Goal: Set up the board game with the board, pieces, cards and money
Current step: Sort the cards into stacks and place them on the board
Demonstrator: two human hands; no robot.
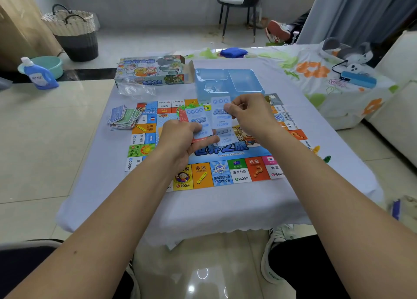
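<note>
Two bare forearms reach up from the bottom of the frame over a tabletop (pixel 225 208) draped in a pale cloth. At the centre, the left hand (pixel 180 138) grips a fanned stack of cards (pixel 199 123), the top one light blue, with red-edged cards showing beneath. Just to its right, the right hand (pixel 250 115) pinches a single blue card (pixel 220 113) by its edge, holding it upright and touching the fan. Both hands hang above the game board (pixel 216 172), which lies flat in the middle of the tabletop and is partly hidden by them. A loose pile of paper money (pixel 124 117) sits at the board's left edge. Behind the board, upper centre, a blue plastic tray (pixel 228 80) stands beside the open game box (pixel 151 69), with a crumpled clear bag (pixel 135 89) in front of the box. Small yellow and green pieces (pixel 321 154) lie off the board's right edge. Upper left, on the floor, are a blue detergent bottle (pixel 38 75), a teal basin (pixel 50 65) and a woven basket (pixel 73 33). A chair (pixel 239 9) stands at top centre.
</note>
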